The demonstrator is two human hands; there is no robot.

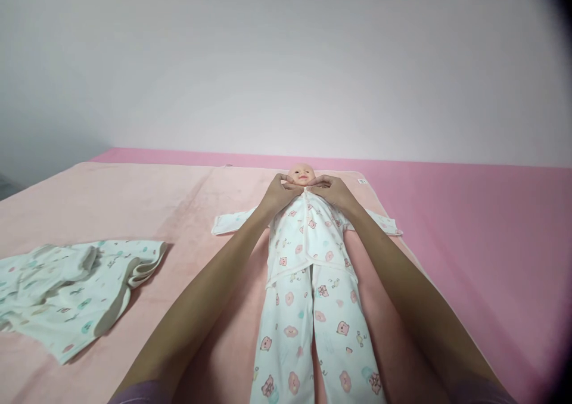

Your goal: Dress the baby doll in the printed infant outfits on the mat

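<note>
A baby doll [302, 173] lies on its back, head away from me, dressed in a white patterned top [308, 231] and matching trousers [290, 332]. The top's sleeves stretch out to both sides. At the left of the doll's neck, my left hand [282, 194] has its fingers closed on the collar. My right hand [331, 192] pinches the collar on the right side of the neck. Both hands nearly meet below the doll's chin, at the top of the front seam.
A peach blanket [187, 213] lies under the doll on a pink surface [469, 243]. Another white patterned garment [80, 285] lies loosely folded at the left. Behind stands a white wall [286, 76] with dark glass above it.
</note>
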